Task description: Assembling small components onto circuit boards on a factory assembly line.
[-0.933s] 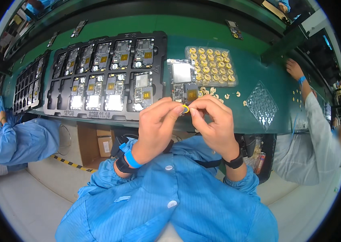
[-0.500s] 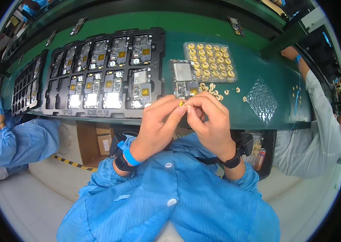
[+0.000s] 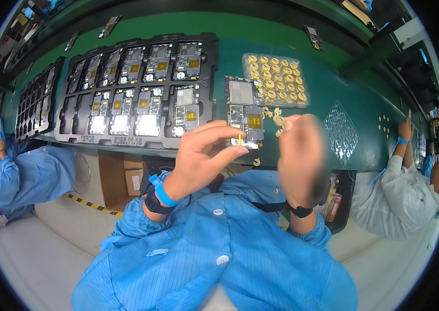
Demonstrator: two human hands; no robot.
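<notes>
My left hand [image 3: 206, 154] pinches a small yellow disc [image 3: 240, 140], seen edge-on between thumb and index finger. Just beyond lies a circuit board [image 3: 246, 106] with a silver shield plate and a dark square with a yellow patch; its near end sits behind the fingertips. To its right my right hand [image 3: 302, 155] is smeared by motion, and its fingers cannot be made out. Loose cream crescent-shaped pieces [image 3: 277, 112] lie by the board, close to that hand. One more crescent piece [image 3: 256, 161] is near the bench's front edge.
A clear tray [image 3: 304, 102] of yellow discs stands behind the board. At left is a black tray [image 3: 210, 67] of circuit boards, with another black tray [image 3: 29, 136] beyond. An empty blister sheet [image 3: 339, 132] lies at right. Co-workers sit on both sides.
My hands have come apart; the right moved right, toward the loose crescent pieces. The yellow disc stays in the left. A crescent piece now shows near the bench's front edge.
</notes>
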